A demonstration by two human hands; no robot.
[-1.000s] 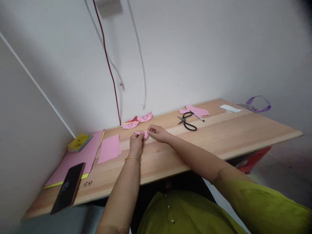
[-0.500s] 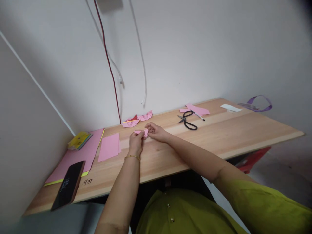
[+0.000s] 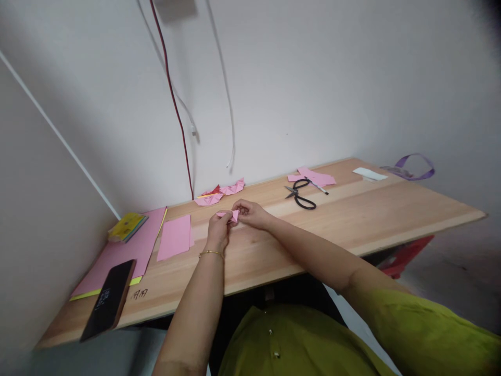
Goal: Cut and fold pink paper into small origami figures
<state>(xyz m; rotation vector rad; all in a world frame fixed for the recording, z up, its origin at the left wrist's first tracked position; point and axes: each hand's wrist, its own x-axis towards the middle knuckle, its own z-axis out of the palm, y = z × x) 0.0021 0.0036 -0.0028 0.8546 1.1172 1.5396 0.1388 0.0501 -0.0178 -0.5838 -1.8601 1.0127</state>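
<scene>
My left hand (image 3: 217, 227) and my right hand (image 3: 250, 213) meet over the middle of the wooden table (image 3: 352, 219). Both pinch a small folded pink paper piece (image 3: 230, 215) held just above the tabletop. A gold bangle sits on my left wrist. Left of my hands lies a flat pink paper sheet (image 3: 175, 237). Behind them, by the wall, rest several folded pink paper pieces (image 3: 223, 190).
Black scissors (image 3: 300, 196) and a pen (image 3: 319, 187) lie by pink paper scraps (image 3: 313, 176) at the back right. A dark phone (image 3: 109, 298) rests on large pink and yellow sheets (image 3: 121, 253) at the left, near a yellow pad (image 3: 127, 226). White slip (image 3: 369, 173), purple ribbon (image 3: 415, 167), hanging cables (image 3: 176, 109).
My fingers have shifted slightly on the pink piece, which now sits a touch lower between them. Nothing else on the table has moved.
</scene>
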